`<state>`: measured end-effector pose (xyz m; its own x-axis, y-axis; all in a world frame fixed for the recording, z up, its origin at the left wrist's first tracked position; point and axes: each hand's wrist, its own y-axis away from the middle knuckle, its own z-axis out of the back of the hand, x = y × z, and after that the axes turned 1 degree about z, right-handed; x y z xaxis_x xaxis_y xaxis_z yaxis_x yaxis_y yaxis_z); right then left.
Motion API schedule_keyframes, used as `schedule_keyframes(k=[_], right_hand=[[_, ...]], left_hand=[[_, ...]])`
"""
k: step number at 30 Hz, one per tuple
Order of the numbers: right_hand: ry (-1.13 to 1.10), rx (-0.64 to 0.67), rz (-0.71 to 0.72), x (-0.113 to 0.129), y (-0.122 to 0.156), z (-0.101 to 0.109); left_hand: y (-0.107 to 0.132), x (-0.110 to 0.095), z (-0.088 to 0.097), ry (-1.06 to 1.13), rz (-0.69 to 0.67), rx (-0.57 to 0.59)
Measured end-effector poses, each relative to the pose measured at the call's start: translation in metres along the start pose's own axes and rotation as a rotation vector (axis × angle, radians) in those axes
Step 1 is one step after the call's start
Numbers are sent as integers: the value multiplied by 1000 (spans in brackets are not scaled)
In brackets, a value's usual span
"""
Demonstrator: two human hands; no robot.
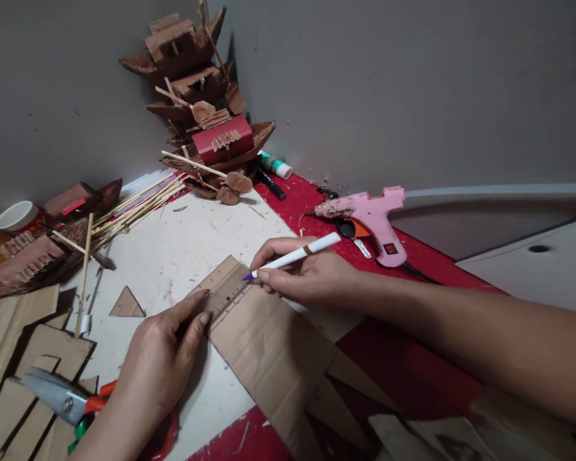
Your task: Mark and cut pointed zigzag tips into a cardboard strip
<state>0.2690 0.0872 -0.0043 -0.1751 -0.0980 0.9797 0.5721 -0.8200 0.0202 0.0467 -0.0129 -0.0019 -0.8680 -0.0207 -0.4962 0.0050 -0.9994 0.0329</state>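
Observation:
My right hand (pixel 302 269) grips a white felt-tip marker (pixel 297 256) with a brown band. Its purple tip meets the edge of a clear plastic ruler (pixel 225 291). Thumb and forefinger of my left hand (pixel 166 342) hold the ruler's near end down on a brown cardboard sheet (pixel 269 346). Purple tick marks run along both sides of the ruler. A small cardboard triangle (pixel 127 303) lies to the left of the sheet. Scissors (pixel 60 394) with red handles lie partly hidden under my left forearm.
A pink glue gun (pixel 365 214) lies behind my right hand. Cardboard model boats (pixel 223 144) stand stacked in the corner, more at left by thin sticks (pixel 139 211). A black marker (pixel 271 184) and glue stick (pixel 276 164) lie beyond. Cut cardboard pieces (pixel 52 349) fill the lower left.

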Motion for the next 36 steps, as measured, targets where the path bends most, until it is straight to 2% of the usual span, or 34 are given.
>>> schedule_keyframes(k=[8,17,21,24,29,36], right_hand=[[48,-28,27,2,2,4],[49,-34,49,2,3,6],[51,-43,91,3,5,8],[39,-53,116,4,6,8],[33,-41,129,5,7,8],[17,-3,138,5,7,9]], left_hand=[[4,0,5,59,52,-8],[7,-12,22,313,96,0],[7,-13,28,264,73,-7],[7,-7,26,211,79,21],[7,1,18,249,110,72],[6,-1,18,247,153,123]])
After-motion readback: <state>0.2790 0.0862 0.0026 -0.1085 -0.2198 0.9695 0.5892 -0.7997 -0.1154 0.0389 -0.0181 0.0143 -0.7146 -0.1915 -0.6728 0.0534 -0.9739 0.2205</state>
